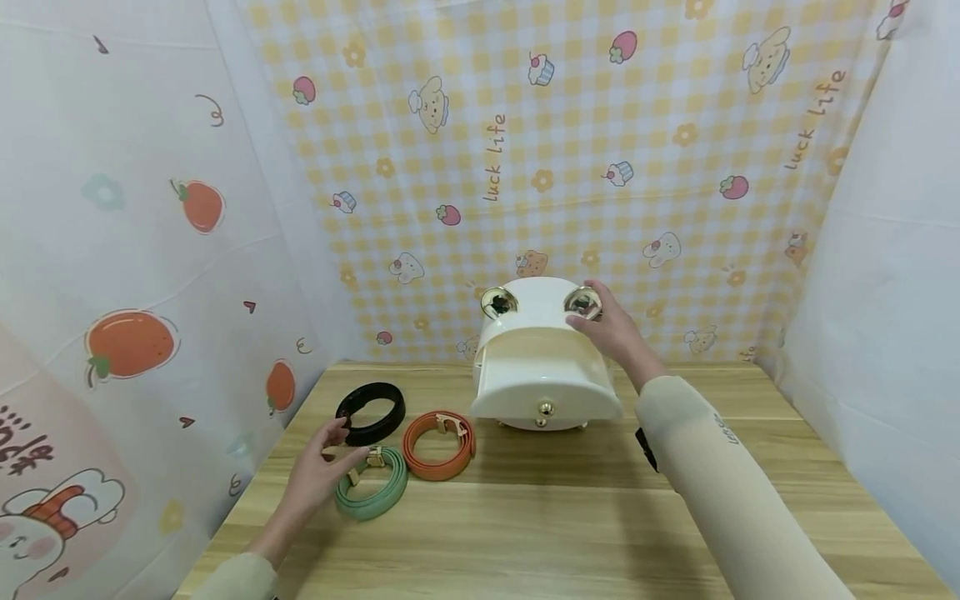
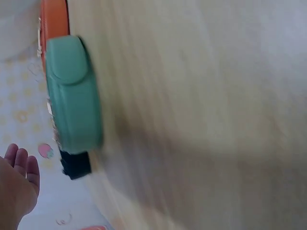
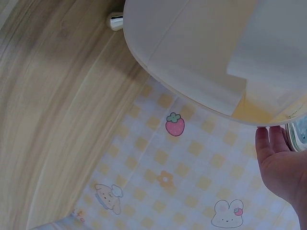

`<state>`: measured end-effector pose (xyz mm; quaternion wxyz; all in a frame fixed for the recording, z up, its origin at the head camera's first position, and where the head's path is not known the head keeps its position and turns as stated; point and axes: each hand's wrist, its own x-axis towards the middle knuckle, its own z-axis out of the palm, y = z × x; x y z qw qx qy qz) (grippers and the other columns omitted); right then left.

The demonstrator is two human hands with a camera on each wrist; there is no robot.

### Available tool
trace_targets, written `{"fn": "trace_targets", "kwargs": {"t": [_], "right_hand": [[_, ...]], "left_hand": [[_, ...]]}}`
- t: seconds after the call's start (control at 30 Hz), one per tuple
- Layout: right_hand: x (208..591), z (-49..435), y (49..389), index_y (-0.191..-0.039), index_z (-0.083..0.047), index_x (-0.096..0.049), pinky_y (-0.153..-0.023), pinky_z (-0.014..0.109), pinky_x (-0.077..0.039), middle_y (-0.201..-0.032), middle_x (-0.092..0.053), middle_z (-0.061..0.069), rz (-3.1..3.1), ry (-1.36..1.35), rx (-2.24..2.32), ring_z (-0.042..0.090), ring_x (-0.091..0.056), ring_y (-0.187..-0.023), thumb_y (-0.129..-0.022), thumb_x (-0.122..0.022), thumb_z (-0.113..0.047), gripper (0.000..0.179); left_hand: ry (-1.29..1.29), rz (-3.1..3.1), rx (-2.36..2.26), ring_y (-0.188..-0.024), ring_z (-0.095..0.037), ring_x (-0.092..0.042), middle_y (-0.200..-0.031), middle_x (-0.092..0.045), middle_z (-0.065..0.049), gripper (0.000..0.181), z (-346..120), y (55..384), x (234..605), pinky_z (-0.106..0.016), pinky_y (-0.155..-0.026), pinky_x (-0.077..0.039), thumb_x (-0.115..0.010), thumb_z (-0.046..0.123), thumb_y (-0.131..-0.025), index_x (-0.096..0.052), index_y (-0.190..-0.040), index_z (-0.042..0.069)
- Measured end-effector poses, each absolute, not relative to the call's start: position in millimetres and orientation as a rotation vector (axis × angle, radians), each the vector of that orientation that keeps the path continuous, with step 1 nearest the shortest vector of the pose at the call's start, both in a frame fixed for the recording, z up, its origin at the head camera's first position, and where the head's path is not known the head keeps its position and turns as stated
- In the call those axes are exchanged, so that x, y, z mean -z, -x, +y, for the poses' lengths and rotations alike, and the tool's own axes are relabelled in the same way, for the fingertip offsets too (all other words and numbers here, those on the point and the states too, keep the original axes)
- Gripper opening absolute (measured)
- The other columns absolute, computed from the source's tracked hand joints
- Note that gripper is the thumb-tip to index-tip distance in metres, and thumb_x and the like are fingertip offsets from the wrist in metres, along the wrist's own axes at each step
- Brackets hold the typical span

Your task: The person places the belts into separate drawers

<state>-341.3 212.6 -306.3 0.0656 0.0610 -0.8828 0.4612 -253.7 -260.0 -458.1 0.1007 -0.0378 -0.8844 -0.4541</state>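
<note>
A: You have the white box [image 1: 542, 293] upright on the worktop [image 1: 525, 537], its drawer [image 1: 543, 395] standing out, so opening looks done. How are your hands placed?

B: Your right hand [image 1: 613, 327] has its thumb and fingers set around the gold-rimmed eye [image 1: 587, 305] on top, holding the box there. Your left hand [image 1: 322, 467] has its fingers spread and holds nothing; it's near the belts, though you can't tell from here whether the thumb touches one.

A: And your belts?

B: Your green belt [image 1: 375, 507], orange belt [image 1: 438, 474] and black belt [image 1: 398, 410] all lie coiled outside the box, to its left, with the green nearest you. I'd judge you're at an early stage: all three belts seem left to handle, and your drawer isn't pushed in.
</note>
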Motion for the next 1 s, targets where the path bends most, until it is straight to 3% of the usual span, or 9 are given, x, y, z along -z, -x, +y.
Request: {"fn": "trace_targets", "kwargs": {"t": [0.57, 0.83, 1.0], "right_hand": [[306.4, 212.2, 339.9, -0.159, -0.026, -0.013, -0.108, 0.063, -0.03, -0.151, -0.037, 0.026, -2.656, -0.183, -1.399, 0.048, -0.04, -0.132, -0.099, -0.062, -0.032, 0.078], [306.3, 212.0, 339.8, -0.16, -0.026, -0.012, -0.109, 0.063, -0.029, -0.152, -0.035, 0.026, -2.65, -0.189, -1.411, 0.047, -0.039, -0.133, -0.099, -0.062, -0.032, 0.079], [306.9, 212.4, 340.4, -0.16, -0.026, -0.012, -0.108, 0.063, -0.029, -0.152, -0.036, 0.026, -2.655, -0.193, -1.406, 0.047, -0.039, -0.133, -0.099, -0.062, -0.033, 0.079]], "left_hand": [[0.044, -2.857, 1.293, -0.125, -0.046, -0.047, -0.14, -0.046, -0.029, 0.088, -289.8, 247.4, 490.7, -0.058, -0.101, -0.041, -0.074, 0.035, -0.09, -0.026, -0.152, -0.005], [0.088, -2.874, 1.327, -0.121, -0.038, -0.051, -0.134, -0.052, -0.023, 0.093, -293.4, 245.9, 502.4, -0.052, -0.102, -0.041, -0.078, 0.033, -0.086, -0.025, -0.151, -0.007], [0.165, -2.876, 1.356, -0.129, -0.046, -0.044, -0.143, -0.042, -0.033, 0.097, -294.3, 242.9, 504.7, -0.056, -0.107, -0.035, -0.079, 0.031, -0.085, -0.021, -0.151, -0.011]]}}
